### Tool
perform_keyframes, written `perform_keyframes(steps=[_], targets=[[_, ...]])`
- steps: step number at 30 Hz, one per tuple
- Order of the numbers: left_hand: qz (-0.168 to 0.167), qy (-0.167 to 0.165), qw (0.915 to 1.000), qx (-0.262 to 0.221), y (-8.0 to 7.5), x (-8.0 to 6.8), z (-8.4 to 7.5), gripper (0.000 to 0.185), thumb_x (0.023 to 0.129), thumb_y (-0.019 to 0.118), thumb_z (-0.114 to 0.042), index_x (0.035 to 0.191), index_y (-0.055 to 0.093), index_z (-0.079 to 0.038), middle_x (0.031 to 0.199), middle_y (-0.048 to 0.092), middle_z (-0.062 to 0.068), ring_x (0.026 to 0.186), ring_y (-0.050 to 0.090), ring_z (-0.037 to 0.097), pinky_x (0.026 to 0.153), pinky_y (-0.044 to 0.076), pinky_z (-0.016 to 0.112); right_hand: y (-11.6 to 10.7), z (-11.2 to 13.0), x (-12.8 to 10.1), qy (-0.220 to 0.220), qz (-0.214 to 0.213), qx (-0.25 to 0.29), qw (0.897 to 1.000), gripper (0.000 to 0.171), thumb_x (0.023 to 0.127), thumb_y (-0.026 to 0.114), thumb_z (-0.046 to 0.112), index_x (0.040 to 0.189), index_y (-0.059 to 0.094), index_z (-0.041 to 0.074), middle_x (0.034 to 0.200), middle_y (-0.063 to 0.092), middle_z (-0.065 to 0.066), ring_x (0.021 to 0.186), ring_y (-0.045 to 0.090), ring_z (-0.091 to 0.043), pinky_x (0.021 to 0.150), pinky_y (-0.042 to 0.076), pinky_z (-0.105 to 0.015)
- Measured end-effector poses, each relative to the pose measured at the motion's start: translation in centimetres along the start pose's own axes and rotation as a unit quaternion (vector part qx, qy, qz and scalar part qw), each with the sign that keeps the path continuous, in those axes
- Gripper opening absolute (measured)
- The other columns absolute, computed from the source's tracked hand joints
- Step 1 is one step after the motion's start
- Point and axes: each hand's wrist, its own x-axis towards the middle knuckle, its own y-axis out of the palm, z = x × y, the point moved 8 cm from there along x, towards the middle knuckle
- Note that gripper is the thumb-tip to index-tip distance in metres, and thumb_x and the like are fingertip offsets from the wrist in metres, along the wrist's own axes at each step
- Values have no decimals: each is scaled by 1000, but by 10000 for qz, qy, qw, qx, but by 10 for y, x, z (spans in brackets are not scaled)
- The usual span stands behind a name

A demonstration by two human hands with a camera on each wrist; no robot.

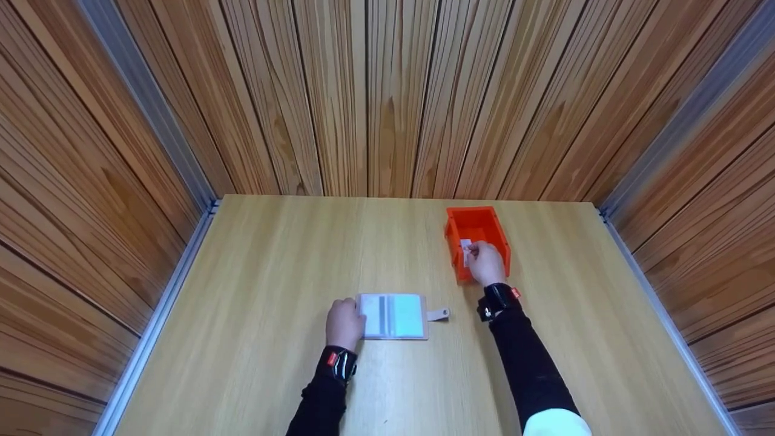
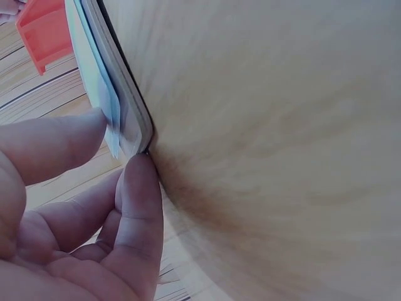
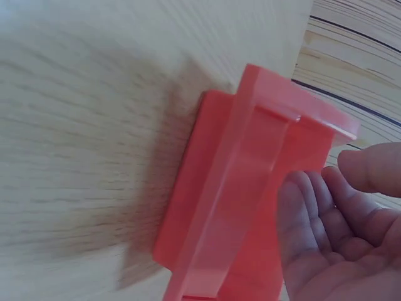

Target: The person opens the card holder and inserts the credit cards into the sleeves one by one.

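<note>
Fingers of the right hand pinch a small white card over the orange bin at the table's far side; a loose pinch could drop it outside. The left hand, fingers relaxed, steadies the open card holder's left edge. Both forearms reach forward, wrists low.

The table looks like pale wood-grain laminate, smooth and matt, and the walls are darker grooved wooden boards with grey metal strips at the edges. The orange bin is smooth, slightly glossy plastic. The card holder has clear glossy plastic sleeves inside a matt, leather-like cover.
</note>
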Motion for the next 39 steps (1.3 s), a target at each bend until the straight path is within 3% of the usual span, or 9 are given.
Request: perform_keyframes(steps=[6, 26, 30, 34, 39], targets=[[-60, 169, 9998, 121, -1, -1, -2, 13, 77, 74, -1, 76, 62, 2, 74, 56, 13, 72, 59, 33, 66, 47, 45, 2, 0, 5, -305, -105, -118, 9994, 24, 92, 59, 1, 113, 62, -10, 107, 63, -26, 102, 59, -39, 92, 46, -47], [152, -44, 9999, -53, 0, 1, 1, 13, 79, 75, -1, 85, 65, 5, 79, 58, 13, 75, 59, 30, 70, 48, 45, 14, -19, 24, 302, 477, -297, 9980, 35, 99, 54, 9, 127, 56, -9, 121, 61, -27, 107, 57, -37, 96, 44, -48], [196, -85, 9998, -41, 0, 2, 1, 12, 80, 73, 0, 86, 66, 5, 79, 57, 12, 75, 58, 29, 70, 48, 44, 17, -19, 25, 249, 484, -552, 9970, 35, 97, 55, 8, 127, 57, -11, 119, 62, -28, 106, 59, -39, 95, 45, -49], [38, 48, 10000, 3, -2, 1, -1, 12, 77, 74, 0, 81, 64, 4, 76, 56, 13, 73, 58, 31, 68, 47, 45, 21, -18, 26, 123, 489, -948, 9942, 32, 96, 55, 9, 122, 60, -10, 115, 64, -27, 105, 61, -41, 93, 47, -50], [25, 5, 10000, -55, -1, 0, 0, 13, 77, 75, 0, 81, 64, 4, 76, 55, 12, 72, 57, 30, 67, 47, 44, 23, -18, 26, 317, 634, -1273, 9893, 26, 97, 55, 14, 112, 62, -6, 105, 66, -25, 96, 62, -40, 84, 49, -51]])
